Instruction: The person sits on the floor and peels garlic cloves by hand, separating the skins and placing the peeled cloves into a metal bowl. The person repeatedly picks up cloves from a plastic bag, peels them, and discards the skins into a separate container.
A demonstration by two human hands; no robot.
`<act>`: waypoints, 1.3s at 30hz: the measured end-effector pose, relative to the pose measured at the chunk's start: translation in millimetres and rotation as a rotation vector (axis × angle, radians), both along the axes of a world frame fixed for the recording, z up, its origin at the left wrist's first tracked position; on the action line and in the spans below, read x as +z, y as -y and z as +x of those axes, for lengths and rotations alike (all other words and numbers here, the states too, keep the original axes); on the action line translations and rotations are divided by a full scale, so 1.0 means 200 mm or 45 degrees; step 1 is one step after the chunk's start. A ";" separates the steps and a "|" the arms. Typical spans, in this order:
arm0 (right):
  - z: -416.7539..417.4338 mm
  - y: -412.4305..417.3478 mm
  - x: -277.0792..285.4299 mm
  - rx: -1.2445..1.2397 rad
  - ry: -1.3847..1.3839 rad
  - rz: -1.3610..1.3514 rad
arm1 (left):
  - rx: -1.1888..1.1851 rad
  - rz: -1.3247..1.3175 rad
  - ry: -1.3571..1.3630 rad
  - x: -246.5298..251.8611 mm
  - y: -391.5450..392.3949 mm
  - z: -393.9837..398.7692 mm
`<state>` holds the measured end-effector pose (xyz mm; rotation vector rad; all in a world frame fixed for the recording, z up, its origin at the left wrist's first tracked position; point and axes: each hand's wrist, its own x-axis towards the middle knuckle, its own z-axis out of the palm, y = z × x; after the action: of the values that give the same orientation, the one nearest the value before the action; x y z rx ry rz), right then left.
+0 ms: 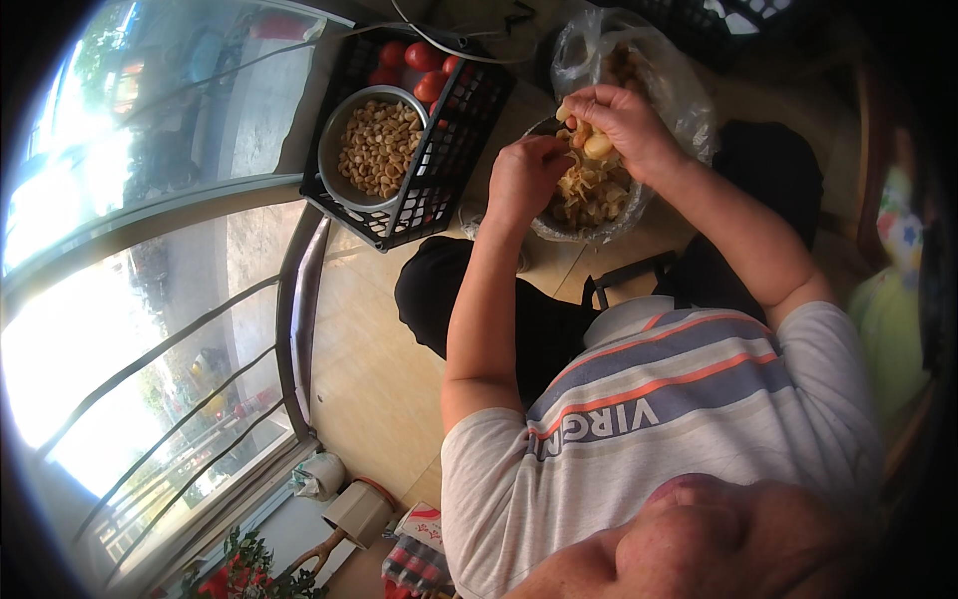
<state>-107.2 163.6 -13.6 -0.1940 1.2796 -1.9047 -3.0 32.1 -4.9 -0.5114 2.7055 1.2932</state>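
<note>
My right hand (pixel 629 127) holds a few smooth, pale yellow kernels (pixel 597 145), one of them pinched at the fingertips. Close beside it, my left hand (pixel 522 176) has its fingers curled inward; whether anything is between its fingertips is hidden. Both hands are over a round basin (pixel 545 223) lined with clear plastic. Thin tan skins (pixel 591 196) are heaped in it. Just behind the basin, a clear plastic bag (pixel 677 90) stands open with brown, unpeeled-looking pieces (pixel 625 66) inside. To the left, a metal bowl (pixel 326 153) holds many pale tan kernels (pixel 380 148).
The metal bowl rests on a black plastic crate (pixel 441 168) containing red tomatoes (pixel 424 56). A barred window (pixel 187 337) runs along the left. A beige flowerpot (pixel 361 513) and a red-flowered plant (pixel 243 565) are at lower left. White cables (pixel 449 52) cross behind the crate.
</note>
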 end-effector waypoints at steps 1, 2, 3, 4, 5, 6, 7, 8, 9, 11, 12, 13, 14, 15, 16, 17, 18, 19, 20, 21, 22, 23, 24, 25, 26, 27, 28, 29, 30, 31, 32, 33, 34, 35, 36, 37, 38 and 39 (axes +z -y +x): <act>0.00 0.00 0.00 0.004 0.007 -0.006 | -0.042 -0.067 -0.075 -0.03 0.00 0.00; 0.00 0.00 0.01 0.008 0.014 -0.012 | -0.083 -0.133 -0.151 -0.07 0.01 0.01; 0.00 0.00 0.01 0.017 0.007 -0.020 | -0.128 -0.199 -0.226 -0.09 0.00 0.01; 0.00 0.00 0.02 0.027 0.000 -0.029 | -0.102 -0.161 -0.261 -0.09 -0.01 0.01; 0.00 0.00 0.02 0.037 -0.007 -0.037 | -0.076 -0.124 -0.297 -0.10 -0.03 0.02; 0.00 0.00 0.02 0.041 -0.025 -0.029 | -0.052 -0.086 -0.333 -0.09 -0.04 0.01; 0.00 0.00 0.01 0.045 -0.042 -0.021 | -0.023 -0.114 -0.352 -0.08 -0.03 0.01; 0.01 0.00 -0.01 0.050 -0.060 -0.013 | 0.006 -0.142 -0.372 -0.07 -0.02 0.00; 0.01 0.00 -0.02 0.049 -0.100 0.017 | 0.035 -0.170 -0.393 -0.05 -0.02 0.00; 0.01 0.00 -0.04 0.047 -0.180 0.078 | 0.148 -0.137 -0.382 -0.02 -0.01 -0.01; 0.01 0.00 -0.04 0.057 -0.225 0.107 | 0.210 -0.122 -0.376 -0.01 -0.01 -0.01; 0.01 0.01 -0.03 0.067 -0.270 0.137 | 0.259 -0.021 -0.425 -0.02 0.01 -0.01; 0.01 0.01 -0.03 0.077 -0.315 0.166 | 0.308 0.079 -0.475 -0.06 0.02 0.00; 0.02 0.01 -0.03 0.071 -0.375 0.154 | 0.353 0.182 -0.525 -0.07 0.03 -0.01; 0.02 0.01 -0.04 0.065 -0.435 0.142 | 0.353 0.267 -0.509 -0.07 0.02 -0.01; 0.02 0.02 -0.04 0.059 -0.495 0.129 | 0.352 0.352 -0.492 -0.06 0.02 -0.01; 0.02 0.01 -0.03 0.069 -0.496 0.131 | 0.353 0.436 -0.476 -0.05 0.01 -0.01; 0.03 0.01 -0.02 0.078 -0.497 0.133 | 0.375 0.476 -0.426 -0.03 0.00 -0.01; 0.03 0.01 -0.01 0.089 -0.497 0.136 | 0.398 0.517 -0.377 -0.01 -0.01 -0.01; 0.03 0.02 -0.02 0.072 -0.518 0.143 | 0.420 0.556 -0.326 0.02 -0.02 -0.01; 0.03 0.02 -0.04 0.056 -0.538 0.151 | 0.444 0.615 -0.338 0.04 -0.03 -0.01; 0.03 0.02 -0.06 0.040 -0.559 0.159 | 0.467 0.674 -0.349 0.06 -0.03 -0.01; 0.04 0.03 -0.05 0.030 -0.571 0.174 | 0.493 0.735 -0.360 0.07 -0.03 -0.01; 0.04 0.03 -0.04 0.020 -0.584 0.190 | 0.473 0.717 -0.345 0.07 -0.02 -0.01; 0.05 0.03 -0.04 0.011 -0.596 0.205 | 0.452 0.698 -0.330 0.06 -0.02 0.00; 0.05 0.03 -0.05 0.024 -0.645 0.227 | 0.431 0.679 -0.315 0.06 -0.02 0.00; 0.04 0.03 -0.07 0.036 -0.693 0.248 | 0.440 0.659 -0.299 0.06 -0.02 0.00; 0.04 0.03 -0.08 0.049 -0.741 0.270 | 0.449 0.638 -0.283 0.06 -0.02 0.00; 0.04 0.03 -0.08 0.046 -0.759 0.276 | 0.458 0.618 -0.267 0.06 -0.03 0.00; 0.04 0.03 -0.08 0.043 -0.777 0.282 | 0.465 0.609 -0.261 0.07 -0.03 0.00; 0.05 0.02 -0.08 0.040 -0.794 0.288 | 0.471 0.600 -0.255 0.08 -0.03 -0.01; 0.04 0.02 -0.09 0.048 -0.788 0.293 | 0.479 0.590 -0.250 0.08 -0.03 -0.01; 0.04 0.02 -0.09 0.055 -0.783 0.297 | 0.491 0.603 -0.272 0.08 -0.03 -0.01; 0.04 0.02 -0.10 0.062 -0.777 0.302 | 0.503 0.615 -0.294 0.06 -0.03 -0.01; 0.04 0.02 -0.09 0.049 -0.760 0.292 | 0.515 0.628 -0.317 0.05 -0.03 0.00; 0.05 0.03 -0.08 0.036 -0.743 0.282 | 0.525 0.615 -0.327 0.04 -0.04 0.00; 0.05 0.03 -0.07 0.022 -0.727 0.271 | 0.535 0.602 -0.337 0.03 -0.04 -0.01; 0.05 0.03 -0.07 0.024 -0.738 0.286 | 0.542 0.590 -0.346 0.02 -0.05 -0.01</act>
<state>-97.5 157.9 -28.6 -0.6735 1.8492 -1.7274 -4.7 41.5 0.1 -0.9410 2.4274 2.1647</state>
